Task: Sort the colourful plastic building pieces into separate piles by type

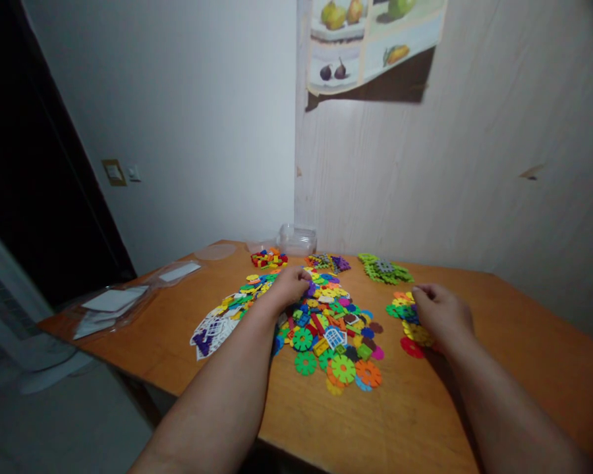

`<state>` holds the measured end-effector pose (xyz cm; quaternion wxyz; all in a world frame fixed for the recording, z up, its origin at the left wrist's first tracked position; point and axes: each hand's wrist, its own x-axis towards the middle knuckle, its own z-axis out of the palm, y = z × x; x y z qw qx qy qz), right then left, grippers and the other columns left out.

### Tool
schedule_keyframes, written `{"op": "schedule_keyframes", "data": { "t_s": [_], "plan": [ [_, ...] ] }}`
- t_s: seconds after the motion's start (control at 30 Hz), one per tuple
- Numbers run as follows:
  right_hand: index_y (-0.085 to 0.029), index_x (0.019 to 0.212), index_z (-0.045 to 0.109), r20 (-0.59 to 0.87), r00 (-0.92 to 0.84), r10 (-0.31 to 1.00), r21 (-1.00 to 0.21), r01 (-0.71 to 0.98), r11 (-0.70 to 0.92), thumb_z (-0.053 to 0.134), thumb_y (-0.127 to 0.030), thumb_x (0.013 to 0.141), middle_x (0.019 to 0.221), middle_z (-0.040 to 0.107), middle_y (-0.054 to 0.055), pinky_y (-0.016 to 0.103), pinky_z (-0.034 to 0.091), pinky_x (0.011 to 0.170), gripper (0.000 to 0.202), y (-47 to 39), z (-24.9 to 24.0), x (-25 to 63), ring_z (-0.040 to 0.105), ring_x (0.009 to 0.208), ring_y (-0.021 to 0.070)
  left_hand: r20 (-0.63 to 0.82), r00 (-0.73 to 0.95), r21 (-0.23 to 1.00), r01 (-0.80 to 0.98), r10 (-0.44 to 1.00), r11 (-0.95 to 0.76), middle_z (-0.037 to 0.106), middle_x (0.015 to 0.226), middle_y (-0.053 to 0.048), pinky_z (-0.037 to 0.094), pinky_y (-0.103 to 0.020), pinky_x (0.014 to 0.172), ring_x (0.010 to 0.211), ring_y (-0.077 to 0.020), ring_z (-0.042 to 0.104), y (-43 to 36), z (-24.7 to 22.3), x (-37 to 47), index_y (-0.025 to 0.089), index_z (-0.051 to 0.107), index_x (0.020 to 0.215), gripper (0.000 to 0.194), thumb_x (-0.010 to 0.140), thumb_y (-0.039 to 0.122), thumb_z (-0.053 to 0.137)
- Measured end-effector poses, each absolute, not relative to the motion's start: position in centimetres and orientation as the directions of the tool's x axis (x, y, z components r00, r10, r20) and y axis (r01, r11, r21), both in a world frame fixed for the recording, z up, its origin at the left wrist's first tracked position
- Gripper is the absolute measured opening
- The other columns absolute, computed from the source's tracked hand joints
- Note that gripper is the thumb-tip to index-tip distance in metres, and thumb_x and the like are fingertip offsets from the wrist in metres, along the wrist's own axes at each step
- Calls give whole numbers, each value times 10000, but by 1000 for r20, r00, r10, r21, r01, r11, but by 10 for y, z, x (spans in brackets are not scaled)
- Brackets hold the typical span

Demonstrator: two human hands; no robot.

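Left hand (292, 284) curls over the central heap of plastic pieces (321, 324); right hand (442, 313), fingertips together, is by a smaller pile of notched discs (415, 333). Whether either grips anything, I cannot tell. Discs seem light, stiff, slick; pinch their rims.

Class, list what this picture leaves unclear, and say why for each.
Head view: pieces behind the left hand; hidden by it and its forearm.
Head view: part of the small right-hand pile; covered by the right hand.
Head view: the top of the fruit poster; cut off by the upper edge.
Head view: single pieces in the mostly red-and-yellow heap; too small to count.
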<state>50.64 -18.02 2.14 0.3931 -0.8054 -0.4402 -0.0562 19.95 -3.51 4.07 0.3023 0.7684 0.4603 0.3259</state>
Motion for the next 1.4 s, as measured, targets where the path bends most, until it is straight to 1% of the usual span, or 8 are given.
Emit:
{"op": "schedule_keyframes", "data": {
  "t_s": [0.17,0.33,0.5,0.57,0.67,0.8,1.03,1.4],
  "plan": [
    [-194,1033,749,432,499,751,-697,714,-73,546,-485,885,955,762,85,330,489,743,384,-180,29,462,684,883,246,233,466,905,217,854,-366,683,804,-7,480,-229,690,712,-118,610,-56,54,209,138,712,959,186,794,136,624],
    [-197,1221,685,279,375,884,-945,270,184,686,-553,821,1037,743,80,303,513,624,536,-186,29,408,682,819,219,195,627,947,81,755,-312,660,779,-5,456,-220,658,688,-108,593,-83,61,223,132,691,1021,226,797,164,686],
    [-193,1018,711,154,218,964,-988,10,155,734,-467,801,817,717,36,273,490,575,351,-191,29,390,639,674,172,189,693,960,19,695,-281,672,819,-22,467,-217,676,712,-107,604,-93,61,231,121,676,1077,281,825,237,719],
    [-198,999,701,140,286,948,-990,51,131,694,-474,818,768,702,27,275,478,538,331,-188,31,402,615,617,168,203,653,945,64,729,-321,693,875,-39,485,-228,700,742,-118,619,-86,58,231,124,679,1088,263,849,234,688],
    [-198,1008,717,275,486,830,-925,368,91,653,-444,817,794,720,41,288,496,584,318,-182,33,440,639,673,187,269,516,861,249,813,-443,716,964,-61,509,-257,758,826,-151,648,-70,49,229,131,693,1071,228,871,177,594],
    [-204,1079,752,393,643,657,-727,655,-206,586,-462,835,883,754,79,316,486,650,392,-179,31,494,685,791,237,378,467,609,525,800,-595,737,1076,-83,509,-318,897,991,-217,663,-57,41,223,155,722,1063,279,837,149,557],
    [-218,1102,773,271,724,635,-537,661,-524,544,-461,836,1054,773,155,353,455,643,426,-188,30,528,707,926,324,269,633,275,672,726,-688,746,1023,-88,485,-347,873,981,-277,654,-73,48,221,214,752,1074,293,833,305,612],
    [-199,1256,718,170,754,635,-468,629,-621,567,-503,813,1230,714,211,423,515,739,558,-186,21,542,686,1069,388,214,626,191,726,750,-660,744,963,-69,470,-366,829,951,-286,656,-71,50,219,233,731,907,208,817,352,586]
  ]
}}
